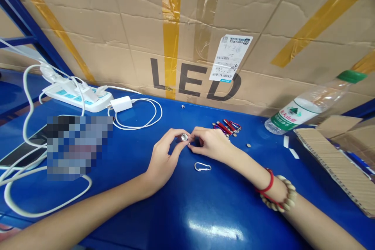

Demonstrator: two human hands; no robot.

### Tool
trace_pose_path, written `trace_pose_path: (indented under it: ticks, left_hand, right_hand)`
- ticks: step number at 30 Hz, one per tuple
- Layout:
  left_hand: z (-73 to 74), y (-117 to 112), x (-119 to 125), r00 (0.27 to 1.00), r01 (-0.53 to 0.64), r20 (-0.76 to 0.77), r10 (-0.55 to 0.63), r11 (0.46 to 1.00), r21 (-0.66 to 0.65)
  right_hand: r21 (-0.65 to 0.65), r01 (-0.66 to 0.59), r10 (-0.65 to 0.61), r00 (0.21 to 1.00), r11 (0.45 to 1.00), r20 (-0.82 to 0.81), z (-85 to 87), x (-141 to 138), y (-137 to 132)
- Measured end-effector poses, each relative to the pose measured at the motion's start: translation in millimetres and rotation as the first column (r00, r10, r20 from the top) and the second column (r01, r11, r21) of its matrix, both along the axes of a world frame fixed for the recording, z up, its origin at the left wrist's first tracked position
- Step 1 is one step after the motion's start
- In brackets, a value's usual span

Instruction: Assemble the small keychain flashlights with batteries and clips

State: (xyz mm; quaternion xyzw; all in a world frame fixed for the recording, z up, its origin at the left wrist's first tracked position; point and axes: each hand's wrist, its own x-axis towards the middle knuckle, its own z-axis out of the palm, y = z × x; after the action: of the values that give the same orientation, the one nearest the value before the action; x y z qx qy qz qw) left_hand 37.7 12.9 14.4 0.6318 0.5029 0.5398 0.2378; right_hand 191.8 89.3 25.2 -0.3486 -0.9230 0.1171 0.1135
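Note:
My left hand (165, 158) is closed around a small round silver tube (184, 137), its open end facing up toward me. Against it, my right hand (211, 143) makes a pinch with thumb and forefinger. A tiny bright spot shows at those fingertips, too small to name. Just below the hands a silver carabiner (202, 167) lies flat on the blue table (175, 211). Beyond my right hand rest several small red metal tubes (225, 128) with coloured carabiners, among small round discs that look like button cells. One such disc (248, 145) lies apart, further right.
A white power strip (99, 103), a charger (121, 104) and looping cables occupy the left, beside a phone (23, 152). A large cardboard box (131, 39) walls off the back. On the right are a plastic bottle (293, 113), white strips (293, 153) and an open carton (331, 168).

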Motion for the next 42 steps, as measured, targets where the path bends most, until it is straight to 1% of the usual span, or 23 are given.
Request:
trace_pose_path:
  ticks: [2,4,6,7,9,10,12,14,16,18,20,22,24,26,27,28,29,31,33,35,38,42]
  left_hand:
    - [-0.8,0.7,-0.6,1.0,-0.017,-0.002,0.017,1.0,-0.008]
    - [-2.0,1.6,-1.2,0.999,-0.037,-0.005,0.037,0.999,-0.024]
    - [-3.2,2.4,-1.4,0.999,-0.046,-0.013,0.045,0.999,-0.03]
    - [-3.6,2.8,-1.2,0.999,-0.044,-0.018,0.043,0.999,-0.028]
    - [-4.0,3.2,-0.8,0.999,-0.033,-0.028,0.033,0.999,-0.017]
    - [-4.1,3.3,-0.6,0.999,-0.027,-0.031,0.027,1.0,-0.009]
    - [-4.2,3.3,-0.4,0.999,-0.014,-0.038,0.014,1.0,0.008]
    - [-4.4,3.3,-0.6,0.999,-0.003,-0.049,0.004,1.0,0.02]
    - [-5.1,3.5,-0.8,0.998,-0.001,-0.059,0.002,1.0,0.025]
    - [-5.9,3.7,-0.6,0.998,-0.004,-0.067,0.005,1.0,0.015]
    - [-6.2,3.8,0.0,0.998,-0.011,-0.065,0.011,1.0,-0.014]
    - [-5.6,3.6,0.8,0.998,-0.022,-0.054,0.018,0.998,-0.057]
    - [-4.0,2.9,1.7,0.999,-0.035,-0.042,0.032,0.996,-0.087]
    - [-2.2,2.0,2.3,0.998,-0.04,-0.043,0.036,0.994,-0.099]
    - [-1.6,1.5,2.6,0.998,-0.039,-0.049,0.034,0.995,-0.097]
    - [-1.1,1.0,2.9,0.998,-0.032,-0.058,0.027,0.995,-0.093]
    - [-0.9,0.6,3.1,0.998,-0.024,-0.067,0.019,0.996,-0.089]
    - [-1.1,0.0,3.5,0.997,-0.008,-0.08,0.002,0.996,-0.084]
    - [-1.8,-0.3,3.7,0.996,0.001,-0.086,-0.009,0.996,-0.084]
    - [-2.3,-0.5,3.7,0.996,0.005,-0.089,-0.012,0.996,-0.084]
    - [-2.1,-1.0,3.1,0.995,0.031,-0.09,-0.036,0.998,-0.056]
    - [-0.9,-1.4,1.9,0.991,0.082,-0.101,-0.084,0.996,-0.021]
  right_hand:
    - [-0.003,0.001,-0.001,1.0,1.0,-0.03,1.3,1.8,1.8]
    - [0.002,0.02,-0.02,0.994,1.0,-0.104,6.0,2.8,2.4]
    - [-0.003,0.051,-0.05,0.96,0.999,-0.274,13.4,3.0,1.0]
    - [-0.012,0.054,-0.055,0.925,0.998,-0.377,17.4,2.7,-0.4]
    - [-0.035,0.006,-0.024,0.845,0.999,-0.534,23.9,1.7,-4.4]
    - [-0.042,-0.038,0.007,0.82,0.998,-0.572,25.8,1.2,-6.7]
    - [-0.044,-0.123,0.074,0.806,0.991,-0.587,27.0,0.1,-10.8]
    - [-0.051,-0.167,0.109,0.818,0.985,-0.565,26.5,-0.3,-13.5]
    - [-0.088,-0.19,0.116,0.841,0.978,-0.528,27.2,0.1,-14.4]
    - [-0.15,-0.213,0.122,0.878,0.966,-0.463,31.4,1.9,-13.4]
    - [-0.178,-0.196,0.112,0.912,0.964,-0.396,38.6,5.9,-9.9]
    - [-0.138,-0.092,0.037,0.933,0.986,-0.357,46.0,12.4,-3.5]
    - [-0.038,0.094,-0.101,0.94,0.995,-0.327,50.1,20.7,5.4]
    - [0.09,0.261,-0.236,0.946,0.961,-0.223,49.3,28.6,14.7]
    - [0.14,0.308,-0.288,0.947,0.941,-0.142,47.2,31.6,18.6]
    - [0.172,0.323,-0.317,0.946,0.931,-0.058,44.5,33.4,21.7]
    - [0.18,0.314,-0.323,0.946,0.932,0.021,41.4,34.0,23.7]
    - [0.146,0.263,-0.283,0.95,0.953,0.13,35.2,32.0,24.5]
    - [0.117,0.223,-0.243,0.952,0.968,0.189,29.9,27.4,22.3]
    - [0.117,0.218,-0.24,0.943,0.969,0.23,25.0,22.9,19.6]
    - [0.112,0.216,-0.237,0.941,0.97,0.243,17.2,19.3,19.0]
    - [0.077,0.164,-0.175,0.971,0.983,0.165,8.7,18.1,23.2]
